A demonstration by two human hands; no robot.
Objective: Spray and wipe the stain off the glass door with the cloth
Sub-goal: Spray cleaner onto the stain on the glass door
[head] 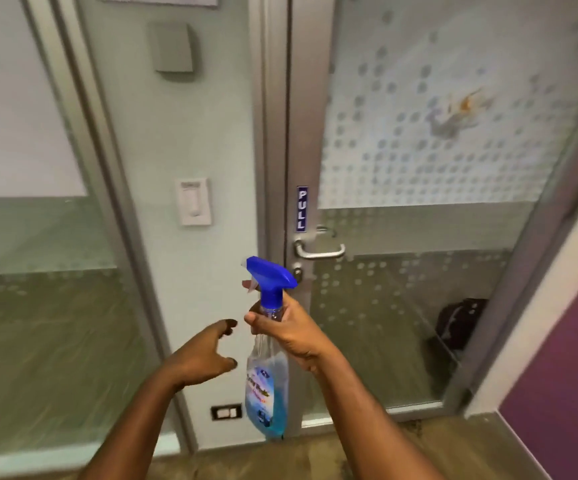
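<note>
Early stage: right hand (289,332) grip clenched round spray bottle (267,372) neck, left hand (204,355) released and empty, stain (454,110) unwiped high on glass door (419,237); no cloth visible.

A blue sign (301,209) on the door frame (306,133) reads "PULL".

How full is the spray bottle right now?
Partly full: blue liquid fills only the lower part of the spray bottle, held at the neck by the right hand; the upper part looks clear.
</note>
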